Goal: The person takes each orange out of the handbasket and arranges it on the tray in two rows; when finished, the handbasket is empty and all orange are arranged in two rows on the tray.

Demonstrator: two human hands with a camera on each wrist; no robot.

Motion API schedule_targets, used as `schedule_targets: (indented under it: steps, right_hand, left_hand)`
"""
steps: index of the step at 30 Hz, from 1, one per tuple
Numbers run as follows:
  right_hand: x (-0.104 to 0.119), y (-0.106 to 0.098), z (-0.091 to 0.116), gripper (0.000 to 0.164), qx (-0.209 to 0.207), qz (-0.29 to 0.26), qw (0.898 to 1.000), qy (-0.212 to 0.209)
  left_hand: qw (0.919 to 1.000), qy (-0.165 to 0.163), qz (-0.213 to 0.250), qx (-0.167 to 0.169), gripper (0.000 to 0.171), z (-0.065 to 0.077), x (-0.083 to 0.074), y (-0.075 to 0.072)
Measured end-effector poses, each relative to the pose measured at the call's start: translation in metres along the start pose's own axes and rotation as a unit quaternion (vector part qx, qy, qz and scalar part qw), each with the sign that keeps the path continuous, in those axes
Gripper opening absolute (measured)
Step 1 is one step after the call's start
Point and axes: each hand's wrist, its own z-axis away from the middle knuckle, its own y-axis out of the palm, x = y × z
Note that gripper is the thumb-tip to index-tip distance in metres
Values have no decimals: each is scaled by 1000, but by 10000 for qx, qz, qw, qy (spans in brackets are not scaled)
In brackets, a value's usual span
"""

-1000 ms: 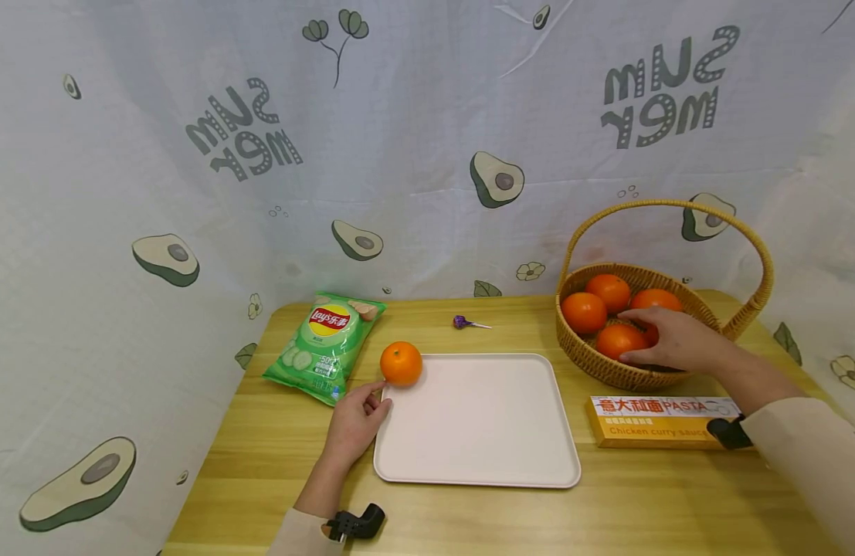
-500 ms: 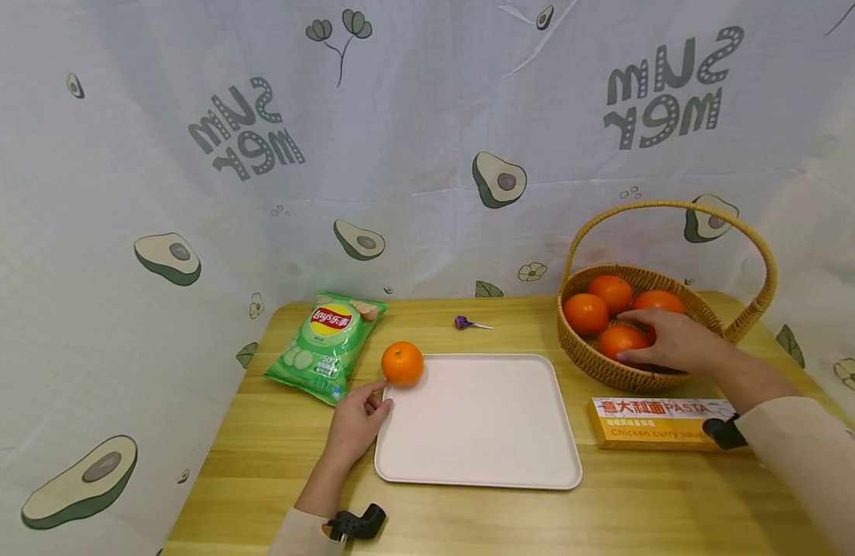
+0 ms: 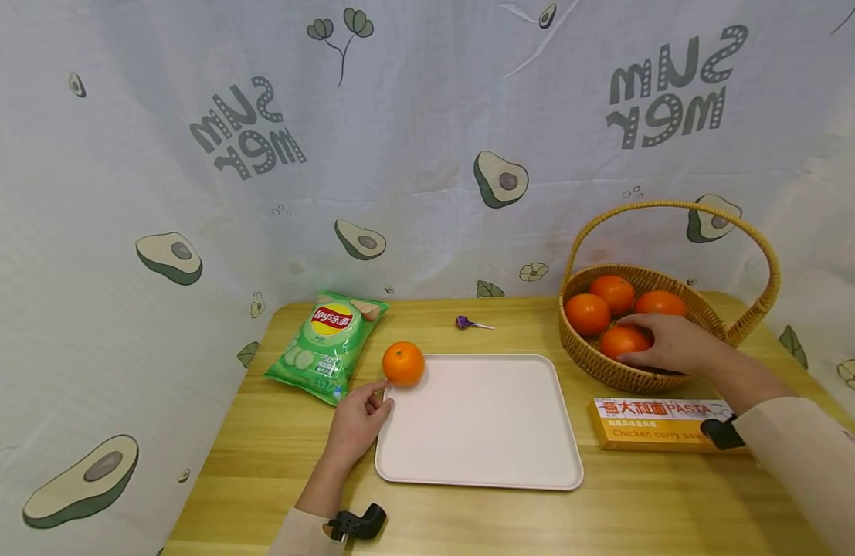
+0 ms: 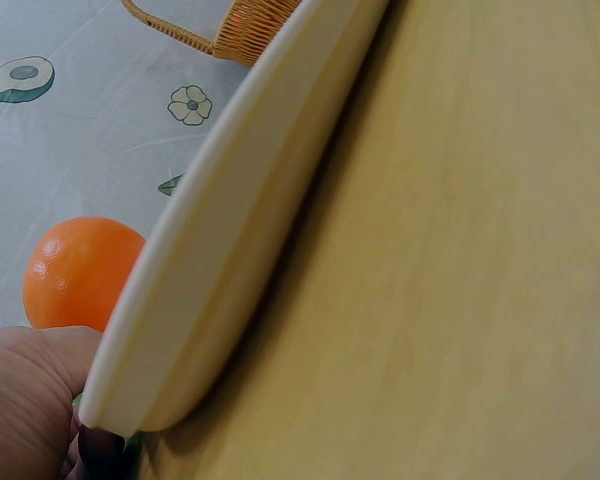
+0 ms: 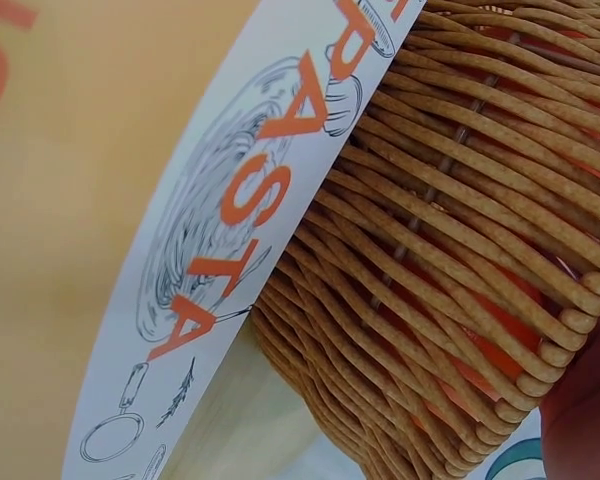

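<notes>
In the head view, my left hand (image 3: 357, 421) is at the left edge of a pale rectangular tray (image 3: 479, 432), thumb and fingers pinching its rim. An orange (image 3: 403, 364) sits at the tray's back left corner, just beyond those fingertips; the left wrist view has this orange (image 4: 80, 272) behind the raised-looking tray side (image 4: 220, 240). My right hand (image 3: 677, 344) reaches into a wicker basket (image 3: 601, 373) and grips the front orange (image 3: 622, 342), with thumb and fingers on its right side. In the right wrist view the basket wall (image 5: 450, 220) hides most of that grip.
Several other oranges (image 3: 587, 313) lie in the basket, whose tall handle (image 3: 677, 204) arches above the right hand. A pasta box (image 3: 649, 434) lies in front of it, beneath the right forearm. A green chip bag (image 3: 326, 347) and a purple lollipop (image 3: 463, 322) lie towards the back.
</notes>
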Motion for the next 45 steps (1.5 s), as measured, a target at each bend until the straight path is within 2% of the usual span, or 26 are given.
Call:
schedule_targets:
  steps: [17,27,34,39,45]
  right_hand:
    - [4,-3,1,74,-120,102,9998,-90]
    - [11,-14,5,77,-483,18,9988,47]
    - [18,-18,7,74,-879,-39,9961,-76]
    - [24,-20,10,74,-1177,-269,9927,-82]
    - [31,-22,15,76,-1342,-622,9890,19]
  left_hand:
    - [10000,1,63,23,32,1,1,0]
    - [10000,12,57,-10,33,0,-1,-2]
    - [10000,10,41,-18,33,-1,1,-1]
    - [10000,-24,33,8,33,0,2,0]
    - [10000,-26,13,8,33,0,2,0]
